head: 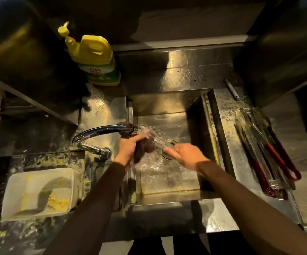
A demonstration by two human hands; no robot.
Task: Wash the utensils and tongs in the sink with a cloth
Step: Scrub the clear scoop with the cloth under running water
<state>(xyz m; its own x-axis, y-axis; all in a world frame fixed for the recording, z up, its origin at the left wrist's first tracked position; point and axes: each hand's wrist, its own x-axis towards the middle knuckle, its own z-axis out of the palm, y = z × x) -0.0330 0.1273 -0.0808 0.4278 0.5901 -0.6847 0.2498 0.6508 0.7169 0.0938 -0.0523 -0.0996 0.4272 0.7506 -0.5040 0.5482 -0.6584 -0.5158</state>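
Over the steel sink (167, 103), my left hand (128, 150) grips a dark cloth (144, 149) wrapped around a metal utensil (156, 138). My right hand (185, 155) holds the utensil's other end near the drain. Water runs from the curved tap (103, 130) onto the utensil and splashes; the utensil is blurred, so its kind is unclear. Several tongs with red handles (266, 153) lie on the wet counter to the right of the sink.
A yellow detergent bottle with a pump (95, 57) stands at the back left. A white container with yellow residue (38, 194) sits on the left counter, which is spattered with yellow bits. A thin metal rod (232, 89) lies behind the tongs.
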